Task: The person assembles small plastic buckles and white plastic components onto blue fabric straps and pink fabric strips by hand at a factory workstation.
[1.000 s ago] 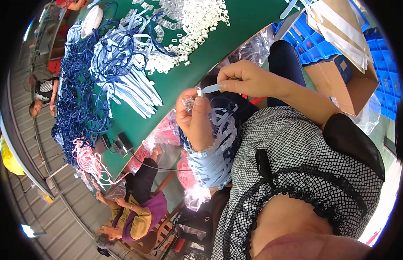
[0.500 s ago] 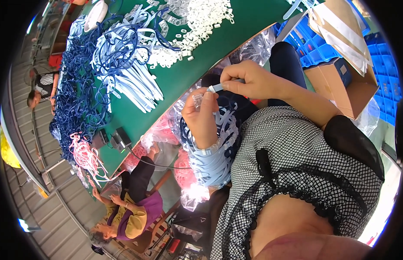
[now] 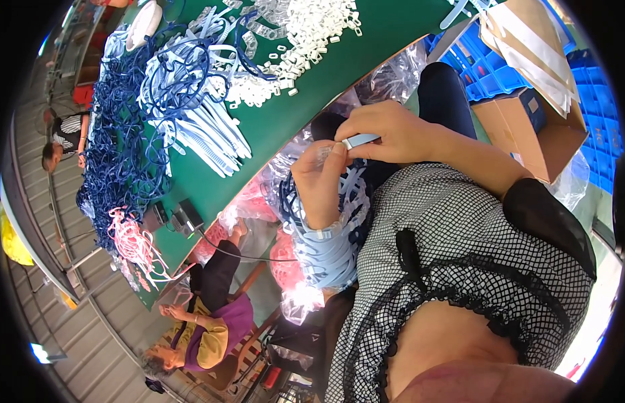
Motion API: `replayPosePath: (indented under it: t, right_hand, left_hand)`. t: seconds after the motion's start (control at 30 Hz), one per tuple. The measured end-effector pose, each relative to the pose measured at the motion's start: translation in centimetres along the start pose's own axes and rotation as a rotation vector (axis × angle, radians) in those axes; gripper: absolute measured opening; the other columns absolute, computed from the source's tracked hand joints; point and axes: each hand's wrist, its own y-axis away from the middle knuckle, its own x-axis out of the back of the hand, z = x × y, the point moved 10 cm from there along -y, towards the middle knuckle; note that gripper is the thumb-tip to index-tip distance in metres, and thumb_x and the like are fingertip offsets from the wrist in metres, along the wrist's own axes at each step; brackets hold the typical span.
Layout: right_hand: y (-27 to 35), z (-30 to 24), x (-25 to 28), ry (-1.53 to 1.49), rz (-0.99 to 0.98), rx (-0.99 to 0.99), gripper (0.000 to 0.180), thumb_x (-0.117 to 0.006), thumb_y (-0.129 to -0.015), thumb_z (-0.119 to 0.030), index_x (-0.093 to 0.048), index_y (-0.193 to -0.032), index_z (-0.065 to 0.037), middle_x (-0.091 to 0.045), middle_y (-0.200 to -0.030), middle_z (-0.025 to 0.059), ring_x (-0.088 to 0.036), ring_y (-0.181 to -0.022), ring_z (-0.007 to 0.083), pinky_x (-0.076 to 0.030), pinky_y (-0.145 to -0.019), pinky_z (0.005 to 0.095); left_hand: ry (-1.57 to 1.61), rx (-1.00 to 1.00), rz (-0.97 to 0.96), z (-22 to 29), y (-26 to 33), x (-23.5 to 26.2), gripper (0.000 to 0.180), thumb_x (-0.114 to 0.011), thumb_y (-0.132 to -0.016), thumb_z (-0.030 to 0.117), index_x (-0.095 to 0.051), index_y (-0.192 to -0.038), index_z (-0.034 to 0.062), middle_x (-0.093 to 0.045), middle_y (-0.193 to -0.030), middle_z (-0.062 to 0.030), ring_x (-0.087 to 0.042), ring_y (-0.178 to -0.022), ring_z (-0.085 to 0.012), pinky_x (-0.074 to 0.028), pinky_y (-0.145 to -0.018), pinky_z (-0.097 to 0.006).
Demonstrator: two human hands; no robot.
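Note:
In front of my body, my left hand (image 3: 317, 180) pinches a small clear plastic piece (image 3: 323, 154), partly covered by the fingers. My right hand (image 3: 386, 129) meets it, fingers closed on a light blue strap (image 3: 362, 140) whose flat end sticks out toward my body. The fingertips of both hands touch, so how strap and clear piece join is hidden. Around my left forearm sits a thick bundle of light blue straps (image 3: 329, 258), with navy loops among them near the wrist.
On the green table (image 3: 272, 127) lie white buckles (image 3: 319, 30), light blue straps (image 3: 215, 138), a navy strap tangle (image 3: 121, 134), pink straps (image 3: 134, 242) and a black adapter (image 3: 186, 216). An open carton (image 3: 507, 131) and blue crates (image 3: 598, 127) stand right. A seated co-worker (image 3: 215, 332) works at lower left.
My right hand has come closer to my left and now touches it. The strap has turned, its end now pointing right. The co-worker's hands have drawn back from the table edge.

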Motion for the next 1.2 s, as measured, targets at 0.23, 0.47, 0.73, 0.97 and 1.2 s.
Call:
replayPosePath:
  t: [0.23,0.47,0.73,0.97,1.2]
  right_hand:
    - [0.8,0.4,1.9,-0.003,0.133,-0.017,0.021,-0.07,-0.07,-0.01,-0.064,-0.09,-0.006,-0.055,-0.068,0.0042,-0.053,-0.055,0.0134,-0.04,-0.047,0.0248]
    - [1.4,2.8,2.3,-0.154,0.156,-0.156,0.016,-0.066,-0.074,-0.007,-0.061,-0.089,-0.003,-0.056,-0.07,0.0013,-0.051,-0.056,0.0065,-0.04,-0.05,0.0207]
    - [1.8,4.0,0.0,-0.474,0.118,-0.291,0.022,-0.059,-0.081,-0.006,-0.054,-0.102,0.0,-0.052,-0.077,-0.0014,-0.046,-0.066,0.002,-0.037,-0.059,0.0172]
    - [1.6,3.4,-1.9,-0.419,0.011,-0.259,0.021,-0.061,-0.082,-0.011,-0.055,-0.099,-0.002,-0.055,-0.08,-0.0008,-0.047,-0.07,0.0038,-0.038,-0.06,0.0195]
    - [1.5,3.2,-3.2,-0.469,-0.004,-0.269,0.018,-0.059,-0.083,-0.008,-0.055,-0.099,-0.001,-0.057,-0.081,-0.0009,-0.048,-0.071,0.0036,-0.037,-0.061,0.0194]
  left_hand:
    - [0.059,-0.039,0.091,0.3,0.0,1.0,0.009,-0.06,-0.081,0.007,-0.061,-0.078,-0.0013,-0.056,-0.064,-0.001,-0.048,-0.057,-0.0063,-0.035,-0.053,-0.019]
    - [0.487,0.031,-0.037,0.1,-0.6,-1.0,0.011,-0.052,-0.086,0.012,-0.05,-0.089,0.0022,-0.047,-0.073,-0.0023,-0.041,-0.056,-0.0087,-0.031,-0.051,-0.022]
    - [0.37,-0.105,-0.069,0.2,-0.2,-2.0,0.028,-0.048,-0.091,0.034,-0.043,-0.09,0.0065,-0.041,-0.074,-0.003,-0.036,-0.057,-0.0109,-0.029,-0.053,-0.024]
    - [0.571,-0.007,-0.071,-1.3,0.4,-1.1,0.026,-0.039,-0.095,0.029,-0.045,-0.09,0.0043,-0.038,-0.069,-0.0009,-0.034,-0.06,-0.0104,-0.028,-0.054,-0.024]
    - [0.587,-0.018,-0.097,-1.1,0.8,-1.1,0.03,-0.038,-0.095,0.032,-0.044,-0.088,0.004,-0.035,-0.067,-0.0006,-0.031,-0.055,-0.0101,-0.027,-0.053,-0.024]
